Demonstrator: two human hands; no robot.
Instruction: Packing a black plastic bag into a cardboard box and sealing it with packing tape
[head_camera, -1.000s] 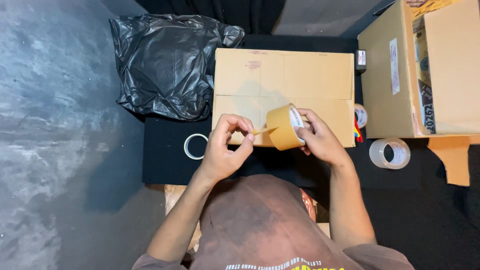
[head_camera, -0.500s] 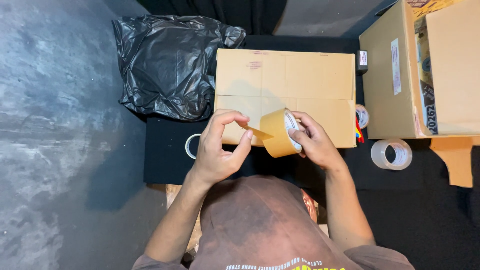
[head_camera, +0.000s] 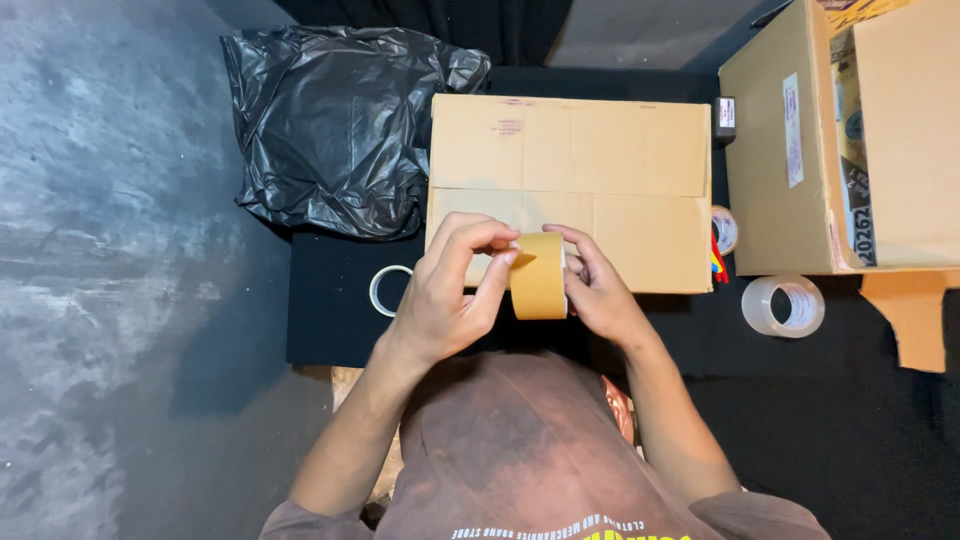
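Observation:
My right hand (head_camera: 598, 292) grips a roll of brown packing tape (head_camera: 539, 281), held on edge just in front of a closed cardboard box (head_camera: 600, 170). My left hand (head_camera: 447, 295) pinches the tape's loose end against the left side of the roll, thumb and forefinger closed on it. The box lies flat on a black mat (head_camera: 330, 320), its top flaps meeting along a seam. Both hands hover above the box's near edge.
A crumpled black plastic bag (head_camera: 330, 125) lies left of the box. A small white tape ring (head_camera: 384, 290) sits by my left hand. A clear tape roll (head_camera: 782, 306) and a larger open cardboard box (head_camera: 850, 140) stand at the right. Grey floor (head_camera: 110, 250) stretches left.
The tape roll has turned edge-on and shifted left toward my left hand. The peeled strip that stuck out is now close against the roll between my left fingers.

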